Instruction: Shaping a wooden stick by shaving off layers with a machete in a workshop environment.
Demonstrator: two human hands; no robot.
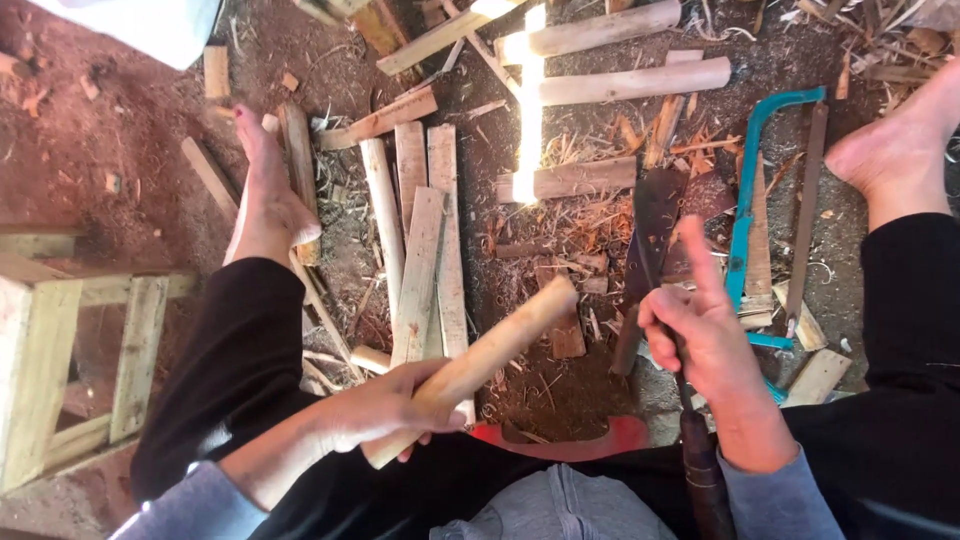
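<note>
My left hand (385, 410) grips the near end of a pale round wooden stick (500, 345), which slants up and to the right above the ground. My right hand (705, 335) is closed around the dark handle (700, 470) of a broad rusty chopping blade (655, 225); the thumb sticks up. The blade points away from me, to the right of the stick's far tip and apart from it. Both bare feet (265, 195) rest on the red earth, one at the left and one at the upper right.
Flat wood slats (430, 240) lie between my legs. Round logs (630, 82) lie at the top. A teal-framed hacksaw (745, 215) lies right of the blade. A pale wooden frame (60, 370) stands at left. Wood chips cover the ground. A red object (560, 440) sits at my lap.
</note>
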